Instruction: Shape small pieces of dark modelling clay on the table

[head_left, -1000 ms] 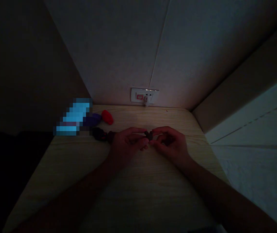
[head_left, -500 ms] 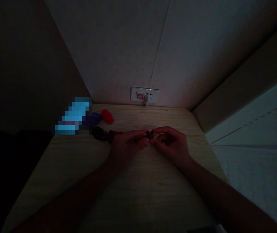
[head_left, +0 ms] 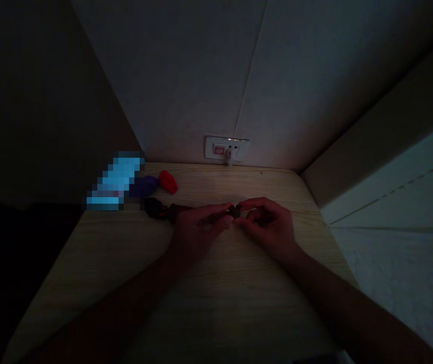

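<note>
Between my two hands is a small dark brown knobbly piece of modelling clay [head_left: 234,211], just above the table. The fingertips of my left hand [head_left: 199,230] pinch its left side, and those of my right hand [head_left: 267,225] pinch its right side. Behind my left hand lies a brown lump [head_left: 173,212], partly hidden by it. A black lump [head_left: 155,208] touches or nearly touches that one. Farther back are a red lump [head_left: 168,181] and a purple lump [head_left: 146,186]. Dim light hides the fine detail of the piece.
The wooden tabletop [head_left: 216,283] meets a wall with a socket plate [head_left: 227,148], where a plug sits. A bright, pixelated screen [head_left: 115,179] stands at the table's left back edge. A pale panel [head_left: 394,187] rises on the right.
The light on the scene has shifted slightly from reddish to cooler. Both hands keep nearly the same pose around the brown piece, with the left fingers shifted very little.
</note>
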The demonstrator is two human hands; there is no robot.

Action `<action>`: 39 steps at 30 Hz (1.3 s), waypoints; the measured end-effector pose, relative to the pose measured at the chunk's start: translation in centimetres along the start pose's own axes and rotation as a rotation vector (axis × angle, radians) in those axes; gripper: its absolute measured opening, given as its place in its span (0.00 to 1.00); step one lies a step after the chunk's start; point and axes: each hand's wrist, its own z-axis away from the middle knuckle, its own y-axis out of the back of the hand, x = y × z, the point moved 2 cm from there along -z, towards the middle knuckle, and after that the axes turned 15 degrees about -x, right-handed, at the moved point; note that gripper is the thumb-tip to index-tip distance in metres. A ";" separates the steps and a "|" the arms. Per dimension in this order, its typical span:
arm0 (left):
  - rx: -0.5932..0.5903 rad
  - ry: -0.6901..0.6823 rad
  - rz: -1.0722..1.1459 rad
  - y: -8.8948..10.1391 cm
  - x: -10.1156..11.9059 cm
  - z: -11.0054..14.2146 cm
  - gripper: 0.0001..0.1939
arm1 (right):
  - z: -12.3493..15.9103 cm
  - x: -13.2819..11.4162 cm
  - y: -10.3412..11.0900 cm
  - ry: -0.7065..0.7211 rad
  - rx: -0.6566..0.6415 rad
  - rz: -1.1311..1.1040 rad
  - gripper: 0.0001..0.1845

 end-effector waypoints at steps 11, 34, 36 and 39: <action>0.019 0.006 -0.050 0.0 0.9 0.0 0.18 | 0.0 0.0 0.0 0.000 -0.004 0.029 0.19; -0.017 0.026 0.159 0.1 1.0 -0.7 0.09 | 0.0 -0.1 -0.1 0.023 -0.091 0.043 0.18; -0.021 0.026 0.152 0.2 1.1 -0.7 0.09 | 0.0 -0.1 -0.1 0.026 -0.102 0.050 0.18; -0.024 0.012 0.163 0.2 1.2 -0.7 0.07 | 0.0 -0.2 -0.1 0.050 -0.105 0.052 0.18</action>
